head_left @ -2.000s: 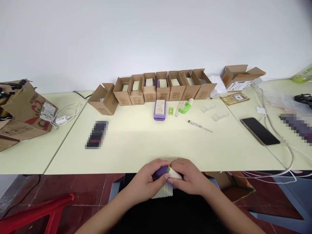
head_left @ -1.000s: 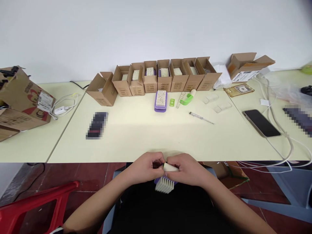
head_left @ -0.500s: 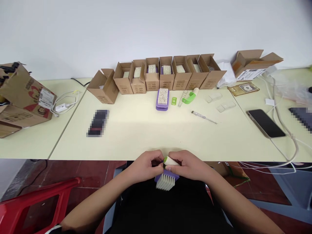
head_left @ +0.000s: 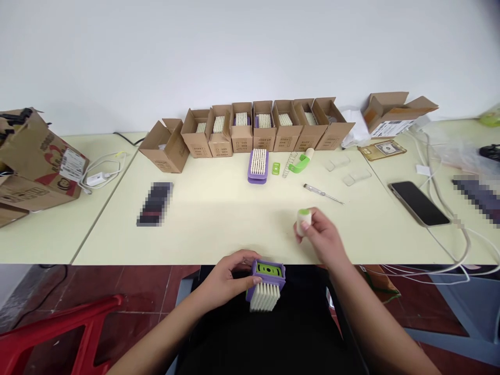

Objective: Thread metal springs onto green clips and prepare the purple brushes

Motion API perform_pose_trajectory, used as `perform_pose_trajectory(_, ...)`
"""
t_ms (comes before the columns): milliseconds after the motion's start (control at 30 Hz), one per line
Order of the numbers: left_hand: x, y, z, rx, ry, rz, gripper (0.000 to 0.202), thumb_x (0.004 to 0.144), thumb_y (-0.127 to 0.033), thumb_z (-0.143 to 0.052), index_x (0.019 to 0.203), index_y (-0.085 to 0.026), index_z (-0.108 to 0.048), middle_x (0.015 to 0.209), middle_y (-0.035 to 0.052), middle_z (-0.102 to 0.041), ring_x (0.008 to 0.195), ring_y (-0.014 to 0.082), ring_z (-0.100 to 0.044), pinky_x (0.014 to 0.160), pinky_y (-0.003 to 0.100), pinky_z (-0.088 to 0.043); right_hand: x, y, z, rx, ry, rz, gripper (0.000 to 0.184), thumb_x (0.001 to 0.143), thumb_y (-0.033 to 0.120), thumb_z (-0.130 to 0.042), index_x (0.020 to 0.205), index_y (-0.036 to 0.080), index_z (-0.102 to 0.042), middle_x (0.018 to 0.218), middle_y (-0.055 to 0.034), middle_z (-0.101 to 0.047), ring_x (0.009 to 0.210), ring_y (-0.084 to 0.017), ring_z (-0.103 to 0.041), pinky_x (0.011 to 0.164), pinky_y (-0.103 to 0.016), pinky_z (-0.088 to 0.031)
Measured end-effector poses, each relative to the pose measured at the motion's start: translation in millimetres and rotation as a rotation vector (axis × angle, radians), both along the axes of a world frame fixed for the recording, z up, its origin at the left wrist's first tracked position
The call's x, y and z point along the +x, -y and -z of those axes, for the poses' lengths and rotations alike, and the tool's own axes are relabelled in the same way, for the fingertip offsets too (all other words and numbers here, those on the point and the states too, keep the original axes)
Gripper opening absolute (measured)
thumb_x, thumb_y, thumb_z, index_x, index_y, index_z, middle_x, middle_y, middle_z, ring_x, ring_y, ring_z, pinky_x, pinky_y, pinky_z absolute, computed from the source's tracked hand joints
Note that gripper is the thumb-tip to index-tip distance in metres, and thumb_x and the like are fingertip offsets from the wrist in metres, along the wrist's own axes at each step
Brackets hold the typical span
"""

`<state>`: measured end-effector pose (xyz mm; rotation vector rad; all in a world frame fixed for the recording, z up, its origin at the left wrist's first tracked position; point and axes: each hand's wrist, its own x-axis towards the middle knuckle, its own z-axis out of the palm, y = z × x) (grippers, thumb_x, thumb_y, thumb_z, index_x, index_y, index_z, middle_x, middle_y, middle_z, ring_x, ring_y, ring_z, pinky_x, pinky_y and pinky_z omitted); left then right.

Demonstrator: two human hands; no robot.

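My left hand [head_left: 230, 278] grips a purple brush head [head_left: 269, 281] at the table's front edge, above my lap. Its pale bristles point toward me, and a green plate with dark slots shows in its end. My right hand [head_left: 322, 237] is closed around a white handle [head_left: 303, 223] with a green end, held over the table to the right. On the table lie another purple brush [head_left: 258, 166] with its bristles up, a small green plate [head_left: 276, 168], a coil spring [head_left: 289, 164] and a curved green-and-white handle [head_left: 300, 161]. A screwdriver [head_left: 323, 194] lies nearer.
Several small cardboard boxes [head_left: 242, 143] stand along the wall, most holding bristled brush heads. Two clear plastic pieces [head_left: 357, 177], a black phone [head_left: 420, 203] and white cables [head_left: 461, 229] lie at the right. At the far left stands a larger box [head_left: 42, 156]. A red stool [head_left: 88, 338] is below.
My right hand has moved away from the brush head, up and right over the table, taking the white handle. My left hand still holds the brush head, its green plate now exposed.
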<state>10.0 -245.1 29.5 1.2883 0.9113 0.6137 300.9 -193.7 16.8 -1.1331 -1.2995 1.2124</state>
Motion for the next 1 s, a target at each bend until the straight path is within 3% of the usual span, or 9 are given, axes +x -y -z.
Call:
perform_pose_trajectory(67,0,0,0.7,0.034,-0.015,-0.052,0.042,0.091,-0.036,-0.081,0.129,-0.025,-0.071,0.126,0.0086,-0.074,0.117,0.0257,-0.072,0.107,0.041,-0.056,24,-26,-8.8,0.058,0.125,0.206,0.038,0.095,0.061,-0.07,0.103,0.025,-0.06,0.075,0.0008,-0.063,0.064,-0.017,-0.057,0.061,-0.032,-0.05)
perform_pose_trajectory(200,3,-8,1.7,0.072,-0.013,-0.181,0.044,0.092,-0.039,-0.079,0.134,-0.027,-0.069,0.125,0.0076,-0.074,0.107,0.0233,-0.073,0.097,0.037,-0.059,70,-83,-18.6,0.063,0.648,0.521,0.04,0.097,0.064,-0.063,0.115,0.028,-0.067,0.077,-0.0007,-0.066,0.065,-0.02,-0.056,0.059,-0.031,-0.043)
perform_pose_trajectory(300,10,-23,5.7,0.049,0.058,-0.32,0.042,0.092,-0.043,-0.078,0.13,-0.026,-0.071,0.116,0.0066,-0.074,0.1,0.0212,-0.071,0.087,0.033,-0.058,86,-122,-14.0,-0.028,0.972,0.524,0.043,0.102,0.054,-0.05,0.132,0.026,-0.066,0.092,-0.0078,-0.073,0.083,-0.028,-0.065,0.071,-0.037,-0.048)
perform_pose_trajectory(433,18,-40,13.7,0.013,0.155,-0.494,0.039,0.089,-0.046,-0.081,0.12,-0.023,-0.075,0.104,0.0059,-0.075,0.096,0.0198,-0.069,0.087,0.03,-0.055,83,-153,1.2,-0.116,1.234,0.48,0.049,0.104,0.043,-0.041,0.14,0.017,-0.06,0.119,-0.0204,-0.073,0.107,-0.036,-0.067,0.088,-0.045,-0.051)
perform_pose_trajectory(667,17,-46,19.6,-0.103,0.252,-0.587,0.039,0.089,-0.047,-0.08,0.119,-0.023,-0.073,0.112,0.0067,-0.074,0.094,0.0189,-0.068,0.076,0.027,-0.054,79,-174,18.1,-0.101,1.318,0.443,0.047,0.105,0.048,-0.043,0.142,0.021,-0.051,0.12,-0.0179,-0.072,0.106,-0.035,-0.068,0.085,-0.043,-0.05)
perform_pose_trajectory(867,17,-45,22.0,-0.091,0.204,-0.579,0.044,0.087,-0.049,-0.082,0.12,-0.022,-0.073,0.108,0.0074,-0.073,0.092,0.0202,-0.068,0.073,0.027,-0.054,79,-210,12.3,-0.147,1.307,0.446,0.042,0.102,0.04,-0.049,0.14,0.021,-0.051,0.112,-0.0163,-0.073,0.104,-0.034,-0.068,0.083,-0.042,-0.05)
perform_pose_trajectory(1000,16,-44,20.6,-0.097,0.217,-0.563,0.043,0.089,-0.048,-0.08,0.122,-0.023,-0.071,0.117,0.0093,-0.072,0.1,0.0225,-0.068,0.078,0.029,-0.056,67,-211,5.9,-0.143,1.251,0.484,0.052,0.101,0.046,-0.048,0.146,0.019,-0.047,0.12,-0.0188,-0.069,0.106,-0.035,-0.067,0.085,-0.044,-0.051)
